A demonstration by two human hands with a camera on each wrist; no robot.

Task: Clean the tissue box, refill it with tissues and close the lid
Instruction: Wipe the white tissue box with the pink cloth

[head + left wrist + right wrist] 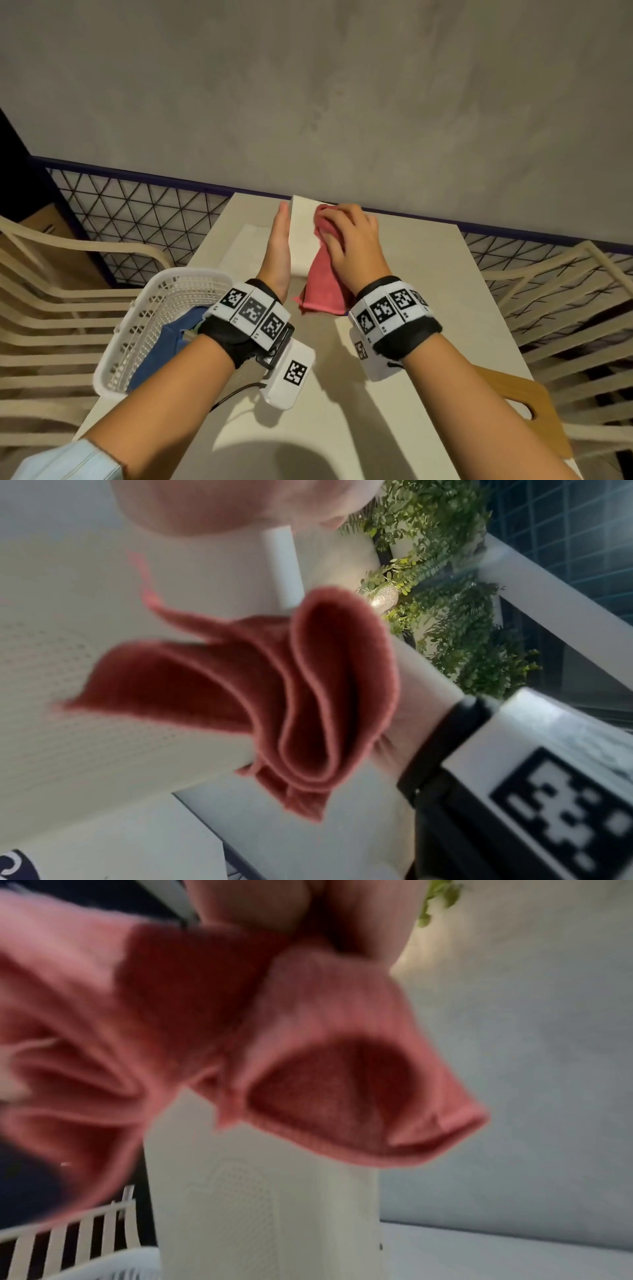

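A tall white tissue box (pixel 303 233) stands on the white table (pixel 428 274) near the far edge. My left hand (pixel 279 240) lies flat against its left side, fingers straight. My right hand (pixel 349 236) grips a pink cloth (pixel 323 284) and presses it on the box's top; the cloth hangs down the near side. In the left wrist view the folded cloth (pixel 274 696) drapes over the textured box (pixel 85 696). The right wrist view shows the cloth (pixel 274 1042) bunched under my fingers (pixel 260 904) above the box (pixel 257 1204).
A white plastic basket (pixel 144 318) with a blue cloth (pixel 161 353) sits at the table's left edge. A flat white sheet (pixel 246 246) lies left of the box. A wooden board (pixel 524 404) rests at the right edge. Slatted chairs flank the table; a grey wall stands behind.
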